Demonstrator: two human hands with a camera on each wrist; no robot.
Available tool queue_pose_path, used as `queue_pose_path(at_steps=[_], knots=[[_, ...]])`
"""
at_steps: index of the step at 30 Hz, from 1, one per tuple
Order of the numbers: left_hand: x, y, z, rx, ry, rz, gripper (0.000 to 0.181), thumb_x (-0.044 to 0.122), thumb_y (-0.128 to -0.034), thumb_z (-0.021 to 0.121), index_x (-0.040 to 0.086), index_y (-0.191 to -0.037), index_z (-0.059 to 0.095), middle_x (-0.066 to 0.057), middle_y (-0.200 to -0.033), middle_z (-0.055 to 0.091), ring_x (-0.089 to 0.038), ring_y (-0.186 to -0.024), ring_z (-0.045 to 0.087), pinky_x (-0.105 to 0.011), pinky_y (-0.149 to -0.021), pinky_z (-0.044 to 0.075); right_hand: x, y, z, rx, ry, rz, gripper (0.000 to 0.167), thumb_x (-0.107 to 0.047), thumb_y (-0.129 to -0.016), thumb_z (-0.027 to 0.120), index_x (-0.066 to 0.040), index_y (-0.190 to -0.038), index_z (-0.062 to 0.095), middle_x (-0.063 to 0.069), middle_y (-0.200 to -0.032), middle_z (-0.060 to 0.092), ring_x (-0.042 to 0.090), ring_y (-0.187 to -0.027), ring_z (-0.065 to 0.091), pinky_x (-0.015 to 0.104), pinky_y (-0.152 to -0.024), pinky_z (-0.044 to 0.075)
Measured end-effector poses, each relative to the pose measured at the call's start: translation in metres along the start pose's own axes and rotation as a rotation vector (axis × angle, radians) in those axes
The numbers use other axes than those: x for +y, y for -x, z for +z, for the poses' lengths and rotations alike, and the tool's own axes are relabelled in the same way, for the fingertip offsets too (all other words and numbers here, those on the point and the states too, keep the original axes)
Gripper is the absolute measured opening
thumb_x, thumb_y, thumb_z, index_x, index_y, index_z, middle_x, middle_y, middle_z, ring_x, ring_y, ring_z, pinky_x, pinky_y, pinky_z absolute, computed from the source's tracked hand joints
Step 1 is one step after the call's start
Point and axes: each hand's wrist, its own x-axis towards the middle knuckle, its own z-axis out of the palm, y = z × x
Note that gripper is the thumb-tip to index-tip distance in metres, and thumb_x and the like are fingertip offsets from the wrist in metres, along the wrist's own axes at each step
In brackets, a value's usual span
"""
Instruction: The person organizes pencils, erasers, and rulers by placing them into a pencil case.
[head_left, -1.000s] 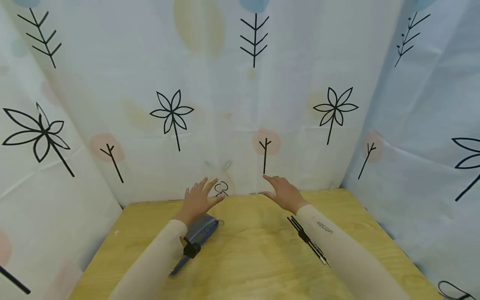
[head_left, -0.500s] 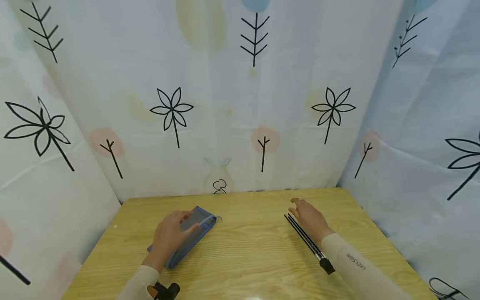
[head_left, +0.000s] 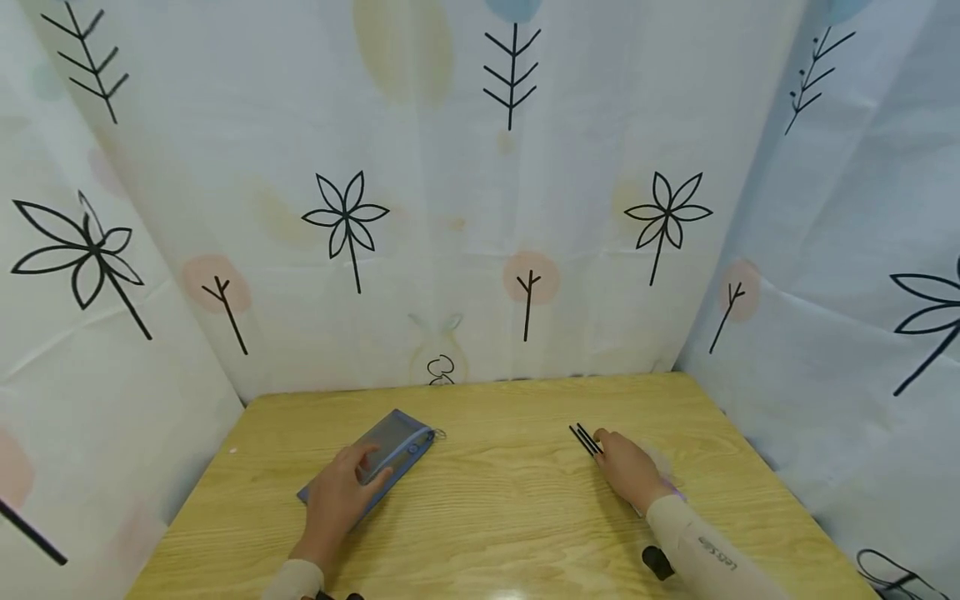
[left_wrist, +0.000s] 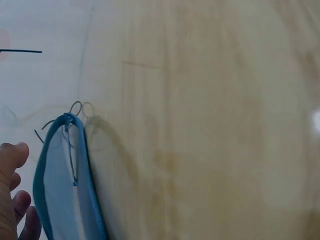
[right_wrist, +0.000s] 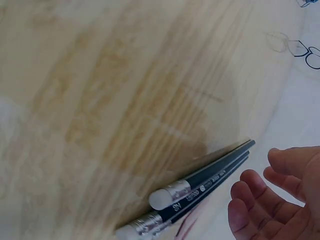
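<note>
Cloth (head_left: 450, 125): pale, printed with black-line plants and pastel spots; hangs behind the table and along both sides. Table (head_left: 510, 508): yellow wood-grain top, running back to the cloth. Right sleeve (head_left: 708, 542): cream, dark lettering on the forearm. Pouch (head_left: 390, 437): blue, partly see-through, lies on the table to my left, slanted, far end toward the middle; its near part is hidden under my left hand (head_left: 341, 496). That hand: thumb and fingers apart, loosely bent over the pouch, pinching nothing; contact, cannot tell. My right hand (head_left: 632, 471): over the pencils, which it partly covers in the head view; the right-wrist view shows its fingers bent, apart, just beside them and gripping nothing. Pencils (right_wrist: 207, 185): dark, side by side on the table to my right, far ends showing past my fingers; silver bands, pale near ends.
</note>
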Motion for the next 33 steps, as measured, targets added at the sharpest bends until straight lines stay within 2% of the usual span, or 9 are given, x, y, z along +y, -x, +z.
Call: queue_pose_path(at_steps=[6,10,15,22,33], knots=[[-0.001,0.005,0.009,0.045,0.004,-0.014,0.031,0.031,-0.0772,0.084,0.020,-0.104,0.074,0.010,-0.079,0.054,-0.004,-0.067,0.053,-0.018,-0.048,0.038,0.000,0.001,0.004,0.002,0.017,-0.008,0.019,-0.005,-0.088,0.069,0.003,-0.106,0.066,0.012,-0.091,0.065,0.024,-0.080,0.065,0.038,-0.069,0.058],[-0.001,0.006,0.012,0.073,-0.009,-0.010,0.024,0.028,-0.0768,0.084,0.023,-0.099,0.075,0.011,-0.079,0.053,-0.004,-0.066,0.054,-0.017,-0.047,0.038,0.001,0.001,0.007,0.008,0.021,-0.016,0.017,-0.004,-0.088,0.069,0.002,-0.103,0.068,0.013,-0.092,0.065,0.026,-0.082,0.066,0.040,-0.072,0.059],[-0.001,0.007,0.014,0.100,-0.015,-0.002,0.019,0.026,-0.0765,0.084,0.026,-0.094,0.077,0.013,-0.078,0.056,-0.003,-0.065,0.056,-0.016,-0.046,0.038,0.004,0.001,0.010,-0.002,0.020,-0.009,0.016,-0.004,-0.087,0.070,0.002,-0.102,0.069,0.013,-0.090,0.065,0.024,-0.080,0.065,0.038,-0.069,0.059],[-0.002,0.006,0.015,0.080,-0.009,-0.019,0.016,0.025,-0.0780,0.083,0.027,-0.093,0.077,0.012,-0.080,0.058,-0.004,-0.066,0.057,-0.017,-0.047,0.040,0.003,0.000,0.010,-0.002,0.018,-0.008,0.017,-0.004,-0.086,0.071,0.002,-0.101,0.069,0.013,-0.088,0.064,0.023,-0.078,0.064,0.038,-0.067,0.058],[-0.006,0.006,0.017,0.088,-0.009,0.007,0.022,0.023,-0.0738,0.086,0.028,-0.093,0.077,0.012,-0.080,0.058,-0.003,-0.063,0.055,-0.016,-0.045,0.037,0.002,0.000,0.011,0.009,0.008,0.009,0.017,0.001,-0.084,0.072,0.003,-0.101,0.070,0.013,-0.089,0.065,0.026,-0.082,0.065,0.040,-0.072,0.058]])
